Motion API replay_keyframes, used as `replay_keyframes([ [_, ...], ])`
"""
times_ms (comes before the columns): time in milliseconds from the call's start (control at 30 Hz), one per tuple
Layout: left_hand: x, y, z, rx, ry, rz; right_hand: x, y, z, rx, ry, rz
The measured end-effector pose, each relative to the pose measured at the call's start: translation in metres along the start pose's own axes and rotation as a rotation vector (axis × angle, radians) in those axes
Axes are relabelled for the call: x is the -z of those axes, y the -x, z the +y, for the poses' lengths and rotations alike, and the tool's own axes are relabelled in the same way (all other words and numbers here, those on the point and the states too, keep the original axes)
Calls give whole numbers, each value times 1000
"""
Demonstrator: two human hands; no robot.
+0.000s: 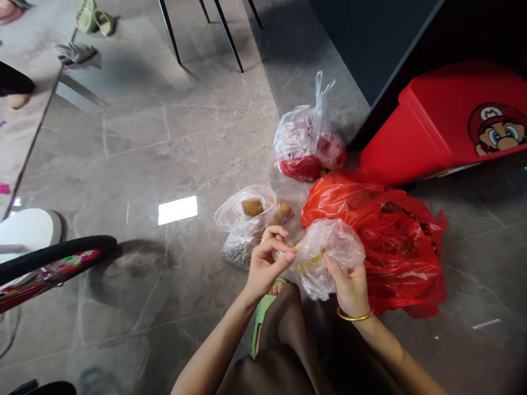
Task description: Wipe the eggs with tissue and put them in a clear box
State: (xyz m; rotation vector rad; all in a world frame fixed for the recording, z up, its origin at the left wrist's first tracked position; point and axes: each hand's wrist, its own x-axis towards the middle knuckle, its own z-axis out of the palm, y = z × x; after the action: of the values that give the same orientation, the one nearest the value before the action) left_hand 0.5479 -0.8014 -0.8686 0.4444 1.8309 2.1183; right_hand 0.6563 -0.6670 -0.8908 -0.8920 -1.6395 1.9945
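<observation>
A thin clear plastic bag (pixel 343 244) with something yellow in or behind it is between my two hands. My left hand (pixel 267 263) pinches its left side with thumb and forefinger, the other fingers curled loosely. On the other side, my right hand (pixel 349 285), with a gold bangle at the wrist, grips the bag between thumb and fingers. What the yellow thing is, I cannot make out. Just beyond my left hand, a clear bag of brown potato-like pieces (pixel 252 207) lies on the floor. A large red plastic bag (pixel 399 258) spreads out beside my right hand.
A tied clear bag (pixel 296 131) with red and pink contents stands farther off, by a red bin (pixel 428 126) with a cartoon face. Dark thin furniture legs (pixel 228 35) rise at the top. A wheel (pixel 82 249) juts in from the left. Slippers (pixel 86 16) lie at upper left.
</observation>
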Motion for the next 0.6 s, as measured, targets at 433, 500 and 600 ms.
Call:
replay_keyframes([
  [433, -34, -5, -9, 82, -304, -247, 23, -1, -15, -274, -302, -340],
  [500, -34, -5, -4, 132, -376, -318, 23, -7, -14, -253, -180, -300],
  [600, -35, -1, 11, 85, -418, -334, 20, -17, -14, -253, -43, -179],
])
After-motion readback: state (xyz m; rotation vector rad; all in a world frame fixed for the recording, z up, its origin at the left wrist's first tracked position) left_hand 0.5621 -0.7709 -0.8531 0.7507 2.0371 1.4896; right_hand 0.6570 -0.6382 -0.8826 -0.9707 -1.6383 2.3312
